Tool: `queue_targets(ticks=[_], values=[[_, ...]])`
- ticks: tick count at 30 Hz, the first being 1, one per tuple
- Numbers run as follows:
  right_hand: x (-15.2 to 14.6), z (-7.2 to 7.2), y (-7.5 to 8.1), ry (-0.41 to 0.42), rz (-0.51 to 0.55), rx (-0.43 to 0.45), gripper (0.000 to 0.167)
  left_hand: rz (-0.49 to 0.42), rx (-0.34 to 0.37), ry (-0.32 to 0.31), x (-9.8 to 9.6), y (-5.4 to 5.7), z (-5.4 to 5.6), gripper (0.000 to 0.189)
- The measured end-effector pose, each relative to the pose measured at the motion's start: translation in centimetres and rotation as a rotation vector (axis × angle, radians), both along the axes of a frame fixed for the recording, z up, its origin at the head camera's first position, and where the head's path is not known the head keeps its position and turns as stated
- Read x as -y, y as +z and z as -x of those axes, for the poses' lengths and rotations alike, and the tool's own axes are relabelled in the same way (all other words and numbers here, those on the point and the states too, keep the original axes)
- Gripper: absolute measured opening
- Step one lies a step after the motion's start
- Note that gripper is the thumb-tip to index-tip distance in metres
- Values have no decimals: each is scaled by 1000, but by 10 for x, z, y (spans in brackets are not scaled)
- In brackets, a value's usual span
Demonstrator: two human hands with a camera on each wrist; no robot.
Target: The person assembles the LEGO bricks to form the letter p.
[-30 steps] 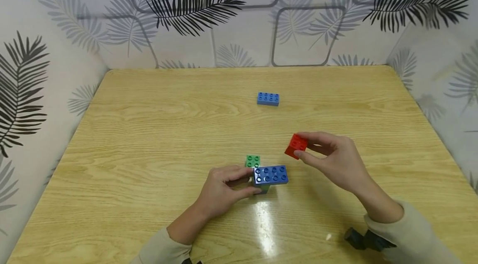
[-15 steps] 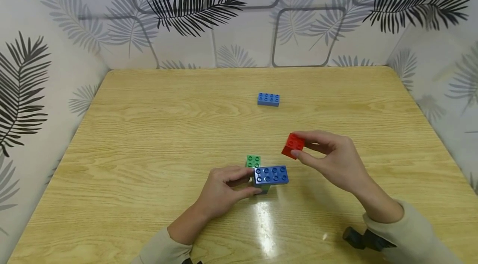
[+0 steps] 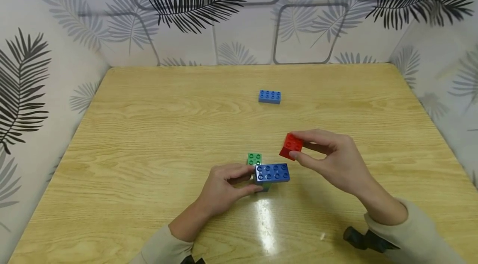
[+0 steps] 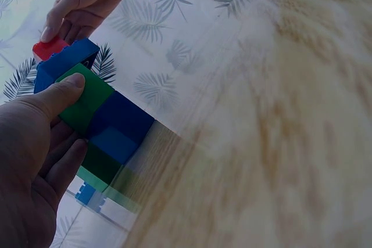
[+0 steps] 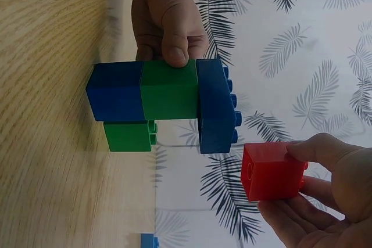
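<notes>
In the head view my left hand (image 3: 222, 189) grips a stack of toy building bricks from its left side. A long blue brick (image 3: 271, 173) tops the stack and overhangs to the right. Below it, in the right wrist view, come a green brick (image 5: 170, 89), where the left thumb presses, and a lower blue brick (image 5: 116, 91). A small green brick (image 3: 254, 157) with bare studs sits low beside the stack. My right hand (image 3: 337, 162) pinches a red brick (image 3: 292, 144) between thumb and fingers, tilted, off the table and apart from the stack.
A separate blue brick (image 3: 269, 97) lies farther back on the wooden table (image 3: 149, 131). Leaf-patterned walls (image 3: 242, 27) stand behind the table and along its sides. A black device (image 3: 367, 240) is at the right sleeve.
My right hand has shifted slightly left with the red brick, closer to the stack. The left hand keeps its grip on the stack. The head view has tilted a little.
</notes>
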State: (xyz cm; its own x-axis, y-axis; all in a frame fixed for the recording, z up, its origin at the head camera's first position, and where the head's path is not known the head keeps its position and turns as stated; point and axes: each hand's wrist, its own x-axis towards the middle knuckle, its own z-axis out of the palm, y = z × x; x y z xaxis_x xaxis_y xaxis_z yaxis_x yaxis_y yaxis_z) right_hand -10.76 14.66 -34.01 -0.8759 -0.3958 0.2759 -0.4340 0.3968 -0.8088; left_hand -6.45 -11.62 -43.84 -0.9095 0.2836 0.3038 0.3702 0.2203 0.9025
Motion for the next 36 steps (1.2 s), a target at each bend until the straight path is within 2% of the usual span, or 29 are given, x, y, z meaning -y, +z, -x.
queue_targets(ticks=[8,16,23,36], values=[[5,-3,3,59,39,-12,38,24,-10,8,0,0,1,39],[13,-5,4,155,71,-17,38,-11,17,-7,0,1,0,37],[17,-9,4,173,28,-23,37,-3,-15,-23,1,0,1,36],[26,-10,-1,280,19,-1,35,-2,-23,-38,1,-1,2,37]])
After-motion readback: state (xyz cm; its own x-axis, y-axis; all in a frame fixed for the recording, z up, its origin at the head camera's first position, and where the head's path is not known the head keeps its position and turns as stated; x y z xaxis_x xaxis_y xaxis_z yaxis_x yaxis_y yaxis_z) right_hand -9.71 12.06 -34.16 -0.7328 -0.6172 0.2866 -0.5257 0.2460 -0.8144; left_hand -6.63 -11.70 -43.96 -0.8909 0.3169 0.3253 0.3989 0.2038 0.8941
